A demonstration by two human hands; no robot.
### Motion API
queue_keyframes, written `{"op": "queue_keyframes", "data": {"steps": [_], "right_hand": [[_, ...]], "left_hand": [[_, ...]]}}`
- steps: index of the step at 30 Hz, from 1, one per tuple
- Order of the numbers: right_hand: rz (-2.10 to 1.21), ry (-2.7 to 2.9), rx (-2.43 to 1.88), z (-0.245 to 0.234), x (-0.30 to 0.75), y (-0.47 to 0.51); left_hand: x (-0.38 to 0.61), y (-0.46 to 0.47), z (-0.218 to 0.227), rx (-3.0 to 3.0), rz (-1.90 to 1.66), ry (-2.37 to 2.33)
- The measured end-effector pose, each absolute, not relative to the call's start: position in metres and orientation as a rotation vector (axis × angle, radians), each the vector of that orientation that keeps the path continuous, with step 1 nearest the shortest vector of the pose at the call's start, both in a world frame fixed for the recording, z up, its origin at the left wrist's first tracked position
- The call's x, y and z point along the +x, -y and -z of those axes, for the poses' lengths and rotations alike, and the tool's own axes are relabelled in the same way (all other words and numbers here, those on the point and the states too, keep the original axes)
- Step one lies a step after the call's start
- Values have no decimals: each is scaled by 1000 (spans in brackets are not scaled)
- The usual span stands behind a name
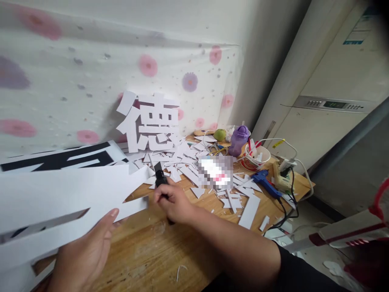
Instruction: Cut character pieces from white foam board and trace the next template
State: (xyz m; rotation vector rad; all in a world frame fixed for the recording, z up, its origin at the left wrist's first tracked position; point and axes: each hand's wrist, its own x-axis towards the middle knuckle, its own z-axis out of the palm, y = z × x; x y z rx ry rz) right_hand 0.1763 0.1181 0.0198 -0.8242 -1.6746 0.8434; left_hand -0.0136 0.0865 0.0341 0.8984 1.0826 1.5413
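A large white foam board cut-out (pixel 67 194) with slots and pointed ends fills the lower left. My left hand (pixel 88 247) grips its near edge, thumb on top and the other fingers mostly hidden beneath. My right hand (pixel 174 200) is closed around a black utility knife (pixel 160 176). Its blade points up and away, close to the board's right-hand tips; whether it touches them I cannot tell. Behind the board lies a sheet with black printed shapes (pixel 88 156). A raised white Chinese character (pixel 139 125) leans upright against the wall covering.
White board scraps (pixel 190 174) litter the wooden table (pixel 146 251). On the right are a blue glue gun (pixel 266 182), a paper tub (pixel 257 158), a purple bottle (pixel 239 140), a power strip (pixel 282 178) with cords, scissors (pixel 220 149) and a green fruit (pixel 220 134).
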Motion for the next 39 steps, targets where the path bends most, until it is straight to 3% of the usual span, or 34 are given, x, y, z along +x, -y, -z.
{"op": "queue_keyframes", "data": {"steps": [8, 22, 39], "right_hand": [[-1628, 1733, -479, -46, 202, -104], [-1898, 1583, -438, -45, 208, -103], [-1166, 1891, -557, -39, 194, -96]], "left_hand": [[-19, -78, -49, 805, -1589, -1046], [-19, -69, -52, 686, -1476, -779], [-12, -62, -50, 620, -1395, -681]]}}
